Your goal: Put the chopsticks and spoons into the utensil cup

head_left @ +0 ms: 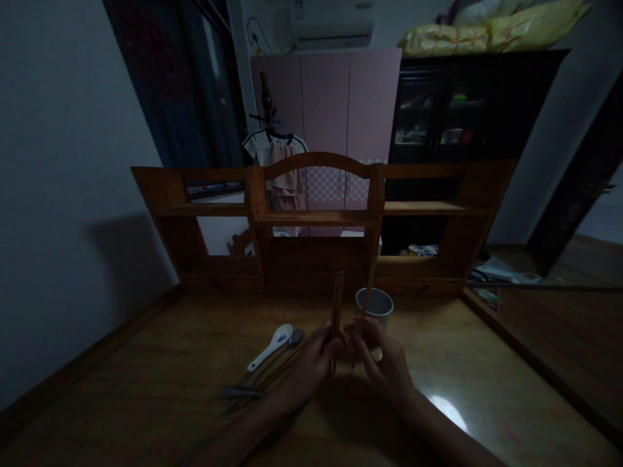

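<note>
My left hand (pixel 311 363) is closed around a bundle of wooden chopsticks (pixel 337 301), held upright above the wooden desk (pixel 146 389). My right hand (pixel 382 360) is closed on a single chopstick (pixel 370 285) that leans toward a white cup (pixel 377 305) just behind both hands. The two hands nearly touch. To the left of my left hand lie a white ceramic spoon (pixel 270 346), a metal spoon (pixel 292 340) and more chopsticks (pixel 263 379) flat on the desk.
A wooden shelf unit (pixel 316 214) stands along the desk's back edge. A grey wall (pixel 63 194) closes the left side. Beyond are a pink wardrobe (pixel 335 110), hanging clothes (pixel 277 162) and a dark cabinet (pixel 438 110). The room is dim.
</note>
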The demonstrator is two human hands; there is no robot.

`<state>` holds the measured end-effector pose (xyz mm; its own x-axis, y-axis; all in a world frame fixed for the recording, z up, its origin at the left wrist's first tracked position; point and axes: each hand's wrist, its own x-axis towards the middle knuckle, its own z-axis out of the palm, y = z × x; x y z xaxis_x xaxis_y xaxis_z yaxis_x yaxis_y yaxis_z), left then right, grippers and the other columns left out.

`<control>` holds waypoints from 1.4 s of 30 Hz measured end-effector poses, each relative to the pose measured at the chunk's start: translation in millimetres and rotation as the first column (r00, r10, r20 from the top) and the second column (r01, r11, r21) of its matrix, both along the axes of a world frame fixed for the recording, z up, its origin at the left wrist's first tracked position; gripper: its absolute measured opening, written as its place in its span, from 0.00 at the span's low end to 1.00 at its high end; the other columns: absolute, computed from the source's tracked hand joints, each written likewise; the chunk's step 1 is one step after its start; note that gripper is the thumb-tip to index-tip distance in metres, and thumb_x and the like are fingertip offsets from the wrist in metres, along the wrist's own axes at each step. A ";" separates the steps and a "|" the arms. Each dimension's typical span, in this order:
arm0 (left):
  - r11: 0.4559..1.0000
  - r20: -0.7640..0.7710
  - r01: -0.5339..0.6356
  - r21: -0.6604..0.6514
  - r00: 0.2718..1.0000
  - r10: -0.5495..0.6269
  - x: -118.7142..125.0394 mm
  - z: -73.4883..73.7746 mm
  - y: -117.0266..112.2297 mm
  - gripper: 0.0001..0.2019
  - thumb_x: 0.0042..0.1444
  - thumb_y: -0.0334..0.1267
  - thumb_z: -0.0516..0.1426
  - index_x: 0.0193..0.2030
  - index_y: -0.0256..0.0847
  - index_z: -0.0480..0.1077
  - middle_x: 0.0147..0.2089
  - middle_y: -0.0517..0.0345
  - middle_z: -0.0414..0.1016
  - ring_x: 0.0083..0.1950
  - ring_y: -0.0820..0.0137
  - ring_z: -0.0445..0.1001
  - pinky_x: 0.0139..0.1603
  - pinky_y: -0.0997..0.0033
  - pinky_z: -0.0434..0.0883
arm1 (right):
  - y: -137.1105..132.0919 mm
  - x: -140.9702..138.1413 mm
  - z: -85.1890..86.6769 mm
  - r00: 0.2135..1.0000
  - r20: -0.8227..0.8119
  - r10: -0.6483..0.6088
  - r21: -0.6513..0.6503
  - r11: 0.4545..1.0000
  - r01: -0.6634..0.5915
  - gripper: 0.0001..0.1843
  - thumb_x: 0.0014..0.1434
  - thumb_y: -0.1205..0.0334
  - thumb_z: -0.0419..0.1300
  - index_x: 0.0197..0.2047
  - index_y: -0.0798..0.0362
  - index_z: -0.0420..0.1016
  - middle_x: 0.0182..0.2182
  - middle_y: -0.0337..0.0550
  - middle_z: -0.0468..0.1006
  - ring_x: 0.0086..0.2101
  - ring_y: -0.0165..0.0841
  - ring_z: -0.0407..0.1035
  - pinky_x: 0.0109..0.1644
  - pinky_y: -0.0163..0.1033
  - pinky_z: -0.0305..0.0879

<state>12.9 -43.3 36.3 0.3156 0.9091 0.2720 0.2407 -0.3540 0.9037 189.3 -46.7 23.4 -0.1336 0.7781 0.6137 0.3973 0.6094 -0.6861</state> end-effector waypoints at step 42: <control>0.995 0.155 0.091 -0.028 0.984 -0.085 -1.0 -11.7 11.4 0.14 0.54 0.40 0.62 0.47 0.40 0.78 0.42 0.53 0.82 0.45 0.59 0.78 0.45 0.68 0.72 | -3.2 -3.0 18.0 0.991 0.018 0.132 -0.094 0.987 -0.129 0.11 0.65 0.61 0.56 0.35 0.52 0.78 0.32 0.41 0.68 0.35 0.33 0.65 0.37 0.36 0.62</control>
<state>11.9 -32.0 24.6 0.3517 0.8895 0.2918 0.0675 -0.3350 0.9398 186.3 -49.9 41.3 -0.2514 0.8061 0.5357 0.3353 0.5917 -0.7331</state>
